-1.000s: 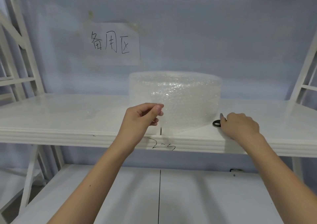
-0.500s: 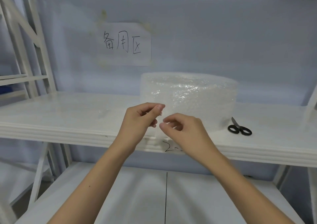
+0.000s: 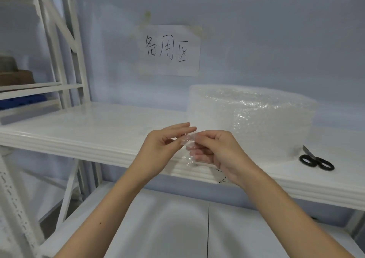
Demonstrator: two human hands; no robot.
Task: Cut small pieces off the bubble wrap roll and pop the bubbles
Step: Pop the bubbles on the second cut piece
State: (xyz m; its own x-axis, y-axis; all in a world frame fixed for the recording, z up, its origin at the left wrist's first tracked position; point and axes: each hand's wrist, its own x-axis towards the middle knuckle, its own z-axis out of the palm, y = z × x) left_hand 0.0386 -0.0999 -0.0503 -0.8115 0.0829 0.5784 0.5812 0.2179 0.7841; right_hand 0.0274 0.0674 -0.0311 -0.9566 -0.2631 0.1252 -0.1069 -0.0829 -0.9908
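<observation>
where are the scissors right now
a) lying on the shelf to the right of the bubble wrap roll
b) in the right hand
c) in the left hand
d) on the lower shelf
a: the scissors lie untouched on the shelf just right of the bubble wrap roll, while the left hand and right hand both pinch a small cut piece of bubble wrap.

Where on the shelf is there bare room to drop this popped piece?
Bare shelf stretches left of the bubble wrap roll, up to the rack upright. Right of the roll it is crowded: the scissors lie close against it.
</observation>
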